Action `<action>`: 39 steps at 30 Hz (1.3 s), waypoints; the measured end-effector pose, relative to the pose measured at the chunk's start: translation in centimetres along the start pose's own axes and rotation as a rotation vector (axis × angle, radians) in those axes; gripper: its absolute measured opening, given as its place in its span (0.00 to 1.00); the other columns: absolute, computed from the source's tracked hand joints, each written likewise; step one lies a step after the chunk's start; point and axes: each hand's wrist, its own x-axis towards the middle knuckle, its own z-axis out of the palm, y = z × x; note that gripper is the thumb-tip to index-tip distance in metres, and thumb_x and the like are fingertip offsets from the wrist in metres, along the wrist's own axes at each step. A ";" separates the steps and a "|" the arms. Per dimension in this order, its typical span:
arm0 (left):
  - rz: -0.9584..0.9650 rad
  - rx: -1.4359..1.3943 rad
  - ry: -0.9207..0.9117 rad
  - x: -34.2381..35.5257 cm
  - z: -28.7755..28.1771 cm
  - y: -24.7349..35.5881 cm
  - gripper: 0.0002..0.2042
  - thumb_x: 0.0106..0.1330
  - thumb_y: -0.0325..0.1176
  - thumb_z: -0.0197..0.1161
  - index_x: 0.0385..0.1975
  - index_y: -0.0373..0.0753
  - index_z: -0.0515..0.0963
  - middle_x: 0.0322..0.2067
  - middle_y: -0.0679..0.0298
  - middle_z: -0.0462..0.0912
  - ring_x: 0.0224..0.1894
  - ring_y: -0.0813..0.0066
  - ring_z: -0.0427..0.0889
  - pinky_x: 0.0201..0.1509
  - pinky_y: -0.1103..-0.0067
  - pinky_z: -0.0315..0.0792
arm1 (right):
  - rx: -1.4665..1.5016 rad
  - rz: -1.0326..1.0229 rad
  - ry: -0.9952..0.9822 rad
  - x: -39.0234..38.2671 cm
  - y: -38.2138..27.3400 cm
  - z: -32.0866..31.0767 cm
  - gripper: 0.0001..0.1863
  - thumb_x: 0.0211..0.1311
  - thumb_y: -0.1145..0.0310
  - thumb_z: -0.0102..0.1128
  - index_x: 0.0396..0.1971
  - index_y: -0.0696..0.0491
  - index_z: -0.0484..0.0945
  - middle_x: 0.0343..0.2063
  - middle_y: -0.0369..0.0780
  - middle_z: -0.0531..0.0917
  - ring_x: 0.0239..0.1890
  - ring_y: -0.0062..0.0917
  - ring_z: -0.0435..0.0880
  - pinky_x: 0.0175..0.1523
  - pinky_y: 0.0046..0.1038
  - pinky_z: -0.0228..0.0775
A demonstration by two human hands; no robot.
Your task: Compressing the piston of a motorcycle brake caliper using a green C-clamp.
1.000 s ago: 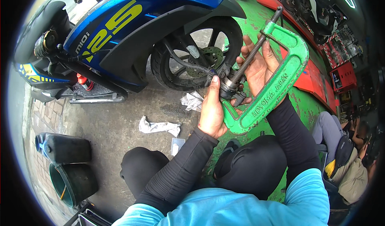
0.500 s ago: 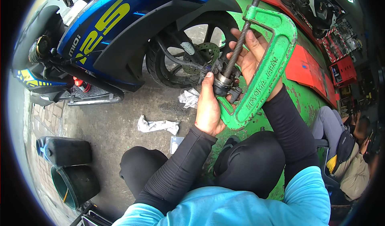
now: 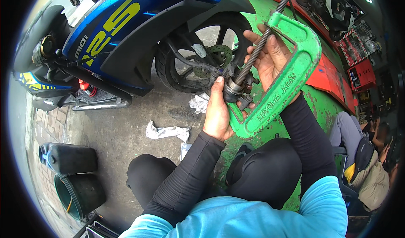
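Note:
A green C-clamp (image 3: pixel 291 79) stands tilted in front of me, its long threaded screw (image 3: pixel 255 57) running down to a dark brake caliper (image 3: pixel 231 95). My left hand (image 3: pixel 216 117) is closed round the caliper and the clamp's lower end, with its thumb up along the caliper's side. Behind the screw, my right hand (image 3: pixel 270 63) has its fingers spread; they are beside the screw, and I cannot tell whether they touch it. The clamp's frame passes in front of my right wrist. A hose runs from the caliper area toward the scooter's front wheel (image 3: pixel 162 71).
A blue and grey scooter (image 3: pixel 139 35) stands ahead, its brake disc (image 3: pixel 228 52) exposed. White rags (image 3: pixel 168 131) lie on the concrete. At left are a dark jerrycan (image 3: pixel 74 158) and a bucket (image 3: pixel 86 193). Red ramps (image 3: pixel 331 84) and a seated person (image 3: pixel 358 153) are at right.
The clamp's upper end has shifted slightly right, and my right hand has moved a little with it. My left hand keeps its hold on the caliper.

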 end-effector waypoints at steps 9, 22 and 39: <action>-0.011 0.023 -0.050 0.3 -0.6 -0.3 0.32 0.75 0.62 0.38 0.53 0.38 0.77 0.40 0.61 0.84 0.27 0.70 0.84 0.19 0.81 0.73 | -0.126 -0.074 0.090 -0.9 -0.7 1.1 0.12 0.74 0.65 0.57 0.48 0.58 0.79 0.37 0.44 0.86 0.40 0.35 0.88 0.45 0.37 0.85; 0.000 -0.064 0.026 0.5 -1.8 -0.8 0.34 0.70 0.65 0.45 0.58 0.40 0.75 0.42 0.59 0.84 0.29 0.69 0.84 0.30 0.75 0.82 | -0.460 -0.047 -0.039 -1.5 -1.3 2.7 0.21 0.69 0.63 0.64 0.55 0.60 0.72 0.45 0.45 0.82 0.43 0.31 0.86 0.47 0.36 0.83; -0.016 0.072 -0.075 0.3 -4.5 0.6 0.38 0.69 0.67 0.46 0.65 0.40 0.69 0.52 0.54 0.82 0.43 0.63 0.87 0.31 0.72 0.82 | -0.393 0.081 -0.127 -3.1 -1.3 3.7 0.18 0.71 0.64 0.62 0.53 0.56 0.69 0.44 0.45 0.82 0.54 0.41 0.84 0.61 0.44 0.76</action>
